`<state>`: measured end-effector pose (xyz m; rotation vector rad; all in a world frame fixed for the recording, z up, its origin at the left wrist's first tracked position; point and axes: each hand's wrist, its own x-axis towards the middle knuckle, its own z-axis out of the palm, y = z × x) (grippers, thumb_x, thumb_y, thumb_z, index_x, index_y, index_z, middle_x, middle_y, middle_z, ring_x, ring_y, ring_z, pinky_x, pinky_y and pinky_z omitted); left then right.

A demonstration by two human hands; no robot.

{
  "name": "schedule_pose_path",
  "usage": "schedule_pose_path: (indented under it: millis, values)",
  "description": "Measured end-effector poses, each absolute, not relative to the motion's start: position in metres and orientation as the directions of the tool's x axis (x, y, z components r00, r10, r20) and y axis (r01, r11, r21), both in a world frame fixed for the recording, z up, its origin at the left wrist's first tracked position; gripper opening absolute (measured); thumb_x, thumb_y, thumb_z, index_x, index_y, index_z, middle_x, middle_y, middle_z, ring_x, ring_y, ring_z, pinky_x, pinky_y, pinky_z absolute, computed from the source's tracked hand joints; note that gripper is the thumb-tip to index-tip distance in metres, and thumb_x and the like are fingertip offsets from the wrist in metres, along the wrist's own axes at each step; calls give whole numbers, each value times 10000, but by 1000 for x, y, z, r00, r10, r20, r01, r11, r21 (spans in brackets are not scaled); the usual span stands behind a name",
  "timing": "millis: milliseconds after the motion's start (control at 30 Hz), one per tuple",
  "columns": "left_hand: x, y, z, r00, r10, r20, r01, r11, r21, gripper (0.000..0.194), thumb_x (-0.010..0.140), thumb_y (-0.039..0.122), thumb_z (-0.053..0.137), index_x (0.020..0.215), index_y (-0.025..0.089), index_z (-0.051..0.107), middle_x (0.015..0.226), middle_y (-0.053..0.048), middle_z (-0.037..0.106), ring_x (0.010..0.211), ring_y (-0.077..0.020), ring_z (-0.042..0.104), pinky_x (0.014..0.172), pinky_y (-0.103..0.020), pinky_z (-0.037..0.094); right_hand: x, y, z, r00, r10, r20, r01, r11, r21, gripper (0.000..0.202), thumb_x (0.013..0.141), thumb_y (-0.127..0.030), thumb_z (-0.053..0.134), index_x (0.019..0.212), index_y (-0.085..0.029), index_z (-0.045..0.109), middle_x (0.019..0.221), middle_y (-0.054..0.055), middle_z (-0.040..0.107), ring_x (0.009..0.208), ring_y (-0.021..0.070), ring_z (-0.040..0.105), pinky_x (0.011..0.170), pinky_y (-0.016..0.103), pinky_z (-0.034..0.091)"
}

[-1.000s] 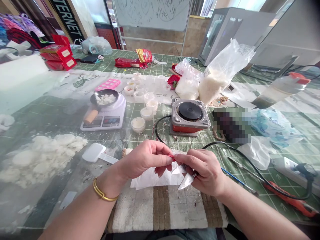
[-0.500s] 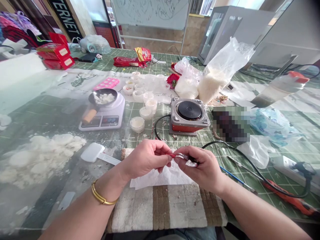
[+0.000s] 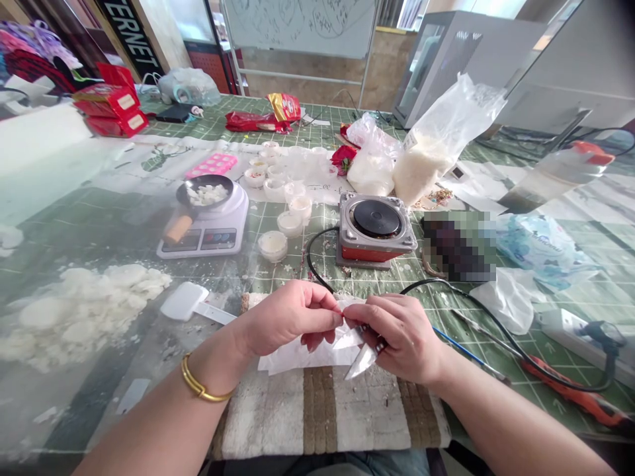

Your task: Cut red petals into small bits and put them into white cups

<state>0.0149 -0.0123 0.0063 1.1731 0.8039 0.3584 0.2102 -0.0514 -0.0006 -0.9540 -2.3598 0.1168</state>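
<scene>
My left hand (image 3: 302,317) is closed, its thumb and forefinger pinched on a small red piece (image 3: 342,313) too little to name. Right beside it, my right hand (image 3: 397,334) is closed too, its fingertips meeting the same red piece. Scissors (image 3: 364,361) are held under its fingers, the metal blades pointing down and left; their handles are mostly hidden in the palm. Below both hands lies a white paper tissue (image 3: 288,357), spread on a brown-and-white striped towel (image 3: 282,410) at the table's front edge.
A hot plate (image 3: 377,218) stands beyond my hands, its black cable (image 3: 489,324) curving right. Left are a kitchen scale (image 3: 231,228) carrying a small pan (image 3: 196,180), a white scraper (image 3: 186,301) and white flakes (image 3: 89,311). Several small cups (image 3: 272,246) stand mid-table. Orange-handled tool (image 3: 575,390) lies right.
The scissors have swung from between my fingertips to down under my right hand, blades now lower and pointing down-left. Both hands' fingertips have come together on the red piece.
</scene>
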Motion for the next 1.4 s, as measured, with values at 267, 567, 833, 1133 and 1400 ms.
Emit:
schedule_pose_path:
  millis: [267, 567, 833, 1133, 1400]
  values:
    - [11, -11, 7, 701, 636, -323, 17, 438, 899, 160, 740, 249, 680, 723, 96, 638, 528, 3, 590, 395, -39, 464, 378, -145, 348, 213, -54, 1, -521, 717, 464, 526, 697, -486, 153, 848, -208, 488, 993, -177, 527, 666, -13, 564, 538, 96, 464, 517, 224, 339]
    - [7, -13, 7, 681, 712, -175, -174, 388, 905, 38, 728, 122, 654, 691, 117, 663, 560, -6, 639, 396, -43, 493, 376, -143, 379, 214, -56, 3, -468, 864, 184, 508, 433, -744, 465, 893, -576, 290, 878, -166, 509, 699, 9, 481, 601, 114, 426, 535, 239, 321]
    - [7, -14, 6, 703, 694, -153, -146, 352, 925, 31, 717, 105, 663, 697, 111, 686, 549, 12, 613, 413, -27, 481, 384, -121, 380, 213, -57, 2, -466, 873, 147, 515, 403, -756, 347, 802, -518, 531, 756, -180, 465, 583, -51, 397, 492, 62, 316, 453, 193, 241]
    - [9, -15, 8, 704, 692, -159, -118, 334, 935, 21, 711, 108, 671, 706, 109, 691, 561, 11, 606, 436, -27, 479, 390, -115, 387, 210, -61, 4, -457, 885, 89, 541, 356, -762, 346, 806, -513, 519, 726, -181, 466, 547, -59, 379, 467, 56, 280, 442, 195, 212]
    - [8, -14, 7, 711, 683, -169, -108, 344, 933, 85, 681, 43, 634, 705, 107, 685, 565, 13, 609, 450, -31, 487, 397, -113, 381, 208, -61, 4, -453, 886, 103, 562, 373, -738, 362, 827, -488, 500, 649, -188, 402, 525, -59, 357, 465, 54, 277, 444, 193, 205]
